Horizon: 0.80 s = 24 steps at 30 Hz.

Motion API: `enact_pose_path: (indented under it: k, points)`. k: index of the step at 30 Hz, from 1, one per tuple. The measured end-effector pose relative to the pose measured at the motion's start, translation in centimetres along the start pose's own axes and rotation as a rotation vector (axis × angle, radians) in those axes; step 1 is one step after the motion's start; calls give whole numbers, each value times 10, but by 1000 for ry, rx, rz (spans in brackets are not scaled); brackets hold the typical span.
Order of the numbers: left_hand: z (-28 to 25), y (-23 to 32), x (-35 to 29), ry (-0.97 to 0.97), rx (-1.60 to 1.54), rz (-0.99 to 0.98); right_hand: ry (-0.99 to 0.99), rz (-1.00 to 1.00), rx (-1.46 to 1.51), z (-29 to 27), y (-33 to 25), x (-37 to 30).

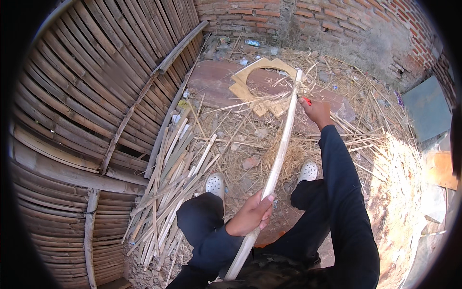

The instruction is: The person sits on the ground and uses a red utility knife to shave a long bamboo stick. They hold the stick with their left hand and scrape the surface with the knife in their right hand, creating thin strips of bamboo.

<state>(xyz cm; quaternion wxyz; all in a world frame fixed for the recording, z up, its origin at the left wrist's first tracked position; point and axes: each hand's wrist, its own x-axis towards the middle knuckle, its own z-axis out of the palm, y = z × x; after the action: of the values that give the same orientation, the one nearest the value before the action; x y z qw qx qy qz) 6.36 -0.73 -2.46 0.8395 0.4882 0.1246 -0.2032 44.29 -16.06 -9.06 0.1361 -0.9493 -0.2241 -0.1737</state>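
Note:
A long, pale strip of wood or bamboo [280,156] runs from my lap away from me, its far end raised in front of the yellowish board. My left hand [250,214] is wrapped round its near part. Farther out, my right hand [317,111] is closed on a red-handled tool [308,101] right beside the strip's far end. The tool's working edge is too small to make out; it looks like a cutting tool. Thin curled shavings [304,86] cling to or lie around the strip there.
Several split strips [166,192] are heaped on the left beside a bamboo slat wall [91,91]. A yellowish board with a round cut-out [239,91] lies ahead on a reddish slab [211,79]. Straw-like shavings cover the ground. Brick walls [332,29] stand behind; panels [428,108] lean right.

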Motion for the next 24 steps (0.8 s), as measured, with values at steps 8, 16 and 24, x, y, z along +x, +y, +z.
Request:
enact_pose_path:
  k: [8, 16, 24]
  points:
    - [-5, 13, -8, 81, -192, -84, -351, 235, 695, -27, -41, -15]
    - [0, 49, -4, 161, -146, 23, -323, -178, 842, -63, -81, -76]
    - [0, 83, 22, 81, 66, 181, -62, -385, 497, -98, -111, -94]
